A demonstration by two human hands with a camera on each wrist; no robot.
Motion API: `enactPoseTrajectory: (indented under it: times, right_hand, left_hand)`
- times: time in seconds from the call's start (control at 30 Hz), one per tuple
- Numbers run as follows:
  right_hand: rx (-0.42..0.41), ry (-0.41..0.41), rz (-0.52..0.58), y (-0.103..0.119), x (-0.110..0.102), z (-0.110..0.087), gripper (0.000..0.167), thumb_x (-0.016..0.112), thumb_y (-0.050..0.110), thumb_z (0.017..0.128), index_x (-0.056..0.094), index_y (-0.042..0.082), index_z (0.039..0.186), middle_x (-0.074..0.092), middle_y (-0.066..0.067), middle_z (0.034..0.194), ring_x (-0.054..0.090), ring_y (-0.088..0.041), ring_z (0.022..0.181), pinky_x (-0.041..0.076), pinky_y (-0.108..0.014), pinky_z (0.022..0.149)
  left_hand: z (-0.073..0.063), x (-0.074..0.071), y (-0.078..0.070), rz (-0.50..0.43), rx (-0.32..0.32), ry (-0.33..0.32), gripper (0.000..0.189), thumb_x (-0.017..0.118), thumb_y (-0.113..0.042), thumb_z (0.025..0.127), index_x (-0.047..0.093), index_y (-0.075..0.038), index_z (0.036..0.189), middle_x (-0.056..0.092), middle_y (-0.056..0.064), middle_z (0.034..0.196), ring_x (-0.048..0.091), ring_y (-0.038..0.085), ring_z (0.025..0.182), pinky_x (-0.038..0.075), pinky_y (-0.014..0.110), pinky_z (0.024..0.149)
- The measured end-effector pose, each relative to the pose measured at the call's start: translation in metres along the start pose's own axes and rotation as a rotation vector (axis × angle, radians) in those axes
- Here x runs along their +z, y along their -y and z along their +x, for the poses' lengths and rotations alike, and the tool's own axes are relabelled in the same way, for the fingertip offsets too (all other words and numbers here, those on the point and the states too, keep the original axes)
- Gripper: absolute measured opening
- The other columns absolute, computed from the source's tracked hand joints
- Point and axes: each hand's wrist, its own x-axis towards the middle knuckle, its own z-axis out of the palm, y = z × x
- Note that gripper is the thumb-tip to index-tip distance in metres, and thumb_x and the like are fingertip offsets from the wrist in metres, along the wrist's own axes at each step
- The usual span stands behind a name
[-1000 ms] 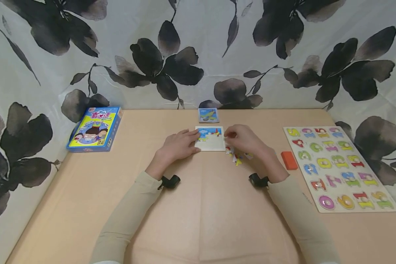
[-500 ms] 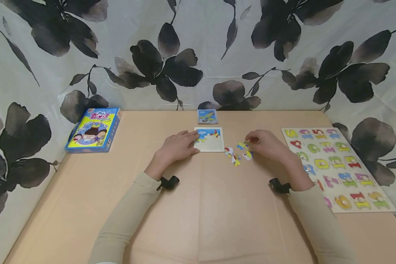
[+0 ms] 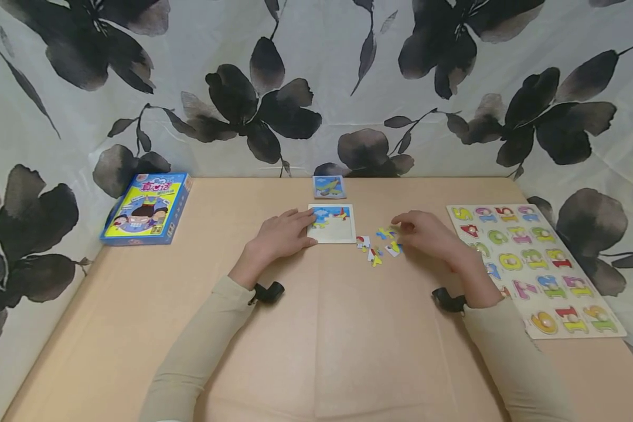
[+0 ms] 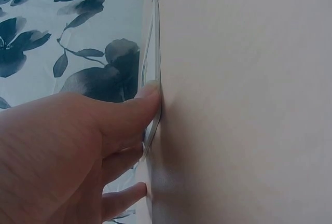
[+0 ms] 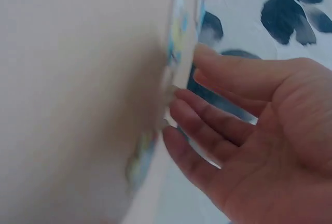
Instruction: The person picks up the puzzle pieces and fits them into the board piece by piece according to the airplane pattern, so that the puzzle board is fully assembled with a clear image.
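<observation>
While L hand (image 3: 283, 234) rests straight-fingered on puzzle board (image 3: 336, 235), R hand (image 3: 427, 234) loosely spread, nr pcs (image 3: 376, 257), blue box (image 3: 143, 214) reads 真…话

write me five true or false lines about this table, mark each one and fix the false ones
1. The left hand touches the puzzle. True.
2. The puzzle is complete. False: the part nearest the person is bare.
3. Loose pieces lie by the right hand. True.
4. The box and number board lie on opposite sides of the puzzle. True.
5. The right hand rests on the box. False: it is by the loose pieces.
</observation>
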Motion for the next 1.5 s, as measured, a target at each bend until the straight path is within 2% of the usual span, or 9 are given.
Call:
enactPoseTrajectory:
  times: [0.1,0.23,0.47,0.7,0.87,1.03,1.2,1.37,1.5]
  right_hand:
    - [-0.024,-0.021,-0.021,0.002,0.007,0.007,0.036,0.067,0.01,0.09,0.065,0.003,0.126,0.06,-0.014,0.104,0.053,-0.028,0.095,0.049,-0.037,0.082]
    - [-0.005,-0.039,-0.048,0.005,0.012,0.013,0.028,0.071,0.011,0.089,0.069,0.004,0.116,0.058,-0.014,0.102,0.053,-0.029,0.094,0.048,-0.037,0.082]
    - [0.012,-0.013,-0.003,0.008,0.014,0.018,0.02,0.073,0.009,0.087,0.069,0.003,0.105,0.056,-0.013,0.1,0.05,-0.028,0.093,0.045,-0.036,0.08]
    - [0.013,0.007,0.006,0.011,0.014,0.022,0.01,0.071,0.002,0.084,0.064,0.002,0.09,0.055,-0.011,0.089,0.05,-0.025,0.084,0.043,-0.031,0.069]
    - [0.04,0.007,0.053,0.018,0.015,0.023,0.012,0.068,0.0,0.085,0.061,0.004,0.094,0.055,-0.011,0.089,0.051,-0.025,0.084,0.044,-0.029,0.066]
    - [0.039,0.004,0.076,0.022,0.016,0.025,0.015,0.065,0.001,0.087,0.067,0.006,0.101,0.056,-0.01,0.09,0.051,-0.026,0.087,0.044,-0.03,0.068]
    - [0.014,-0.006,0.084,0.03,0.017,0.029,0.019,0.06,0.001,0.09,0.071,0.007,0.105,0.057,-0.01,0.091,0.051,-0.026,0.09,0.042,-0.032,0.073]
    - [-0.028,-0.029,0.118,0.042,0.019,0.035,0.028,0.057,0.0,0.089,0.069,0.011,0.111,0.058,-0.01,0.091,0.051,-0.025,0.087,0.043,-0.033,0.072]
    - [-0.047,-0.052,0.16,0.054,0.022,0.04,0.024,0.058,0.002,0.09,0.069,0.01,0.111,0.063,-0.01,0.091,0.055,-0.024,0.084,0.047,-0.031,0.072]
  left_hand:
    - [0.0,-0.001,0.001,0.003,0.001,-0.006,0.069,0.058,-0.051,0.096,0.036,-0.022,0.155,0.03,-0.003,0.164,0.028,0.028,0.152,0.035,0.056,0.116]
    - [-0.001,-0.002,0.001,0.002,0.003,-0.008,0.069,0.058,-0.05,0.096,0.036,-0.022,0.155,0.03,-0.003,0.164,0.029,0.028,0.152,0.035,0.056,0.115]
    - [-0.002,-0.004,0.002,-0.005,-0.001,-0.004,0.069,0.059,-0.05,0.096,0.036,-0.022,0.155,0.03,-0.003,0.164,0.029,0.027,0.152,0.035,0.056,0.116]
    - [-0.001,-0.002,0.003,-0.015,0.012,-0.004,0.069,0.058,-0.05,0.096,0.036,-0.021,0.155,0.03,-0.003,0.164,0.028,0.028,0.152,0.035,0.056,0.116]
    - [-0.001,0.002,0.004,-0.017,0.013,-0.011,0.069,0.058,-0.051,0.097,0.036,-0.021,0.155,0.03,-0.003,0.164,0.028,0.028,0.152,0.035,0.056,0.115]
    - [-0.001,0.003,0.004,-0.02,0.014,-0.016,0.068,0.059,-0.05,0.096,0.037,-0.021,0.155,0.031,-0.002,0.164,0.029,0.029,0.151,0.035,0.056,0.116]
    - [-0.001,0.002,0.003,-0.026,0.019,-0.019,0.068,0.059,-0.049,0.096,0.038,-0.021,0.154,0.032,-0.003,0.163,0.03,0.029,0.151,0.035,0.057,0.115]
    - [-0.001,0.002,0.002,-0.028,0.019,-0.02,0.069,0.06,-0.049,0.096,0.038,-0.021,0.154,0.031,-0.003,0.163,0.03,0.027,0.151,0.035,0.057,0.115]
    - [-0.001,0.002,0.002,-0.026,0.013,-0.018,0.068,0.059,-0.05,0.096,0.038,-0.021,0.154,0.032,-0.004,0.163,0.029,0.027,0.151,0.035,0.057,0.115]
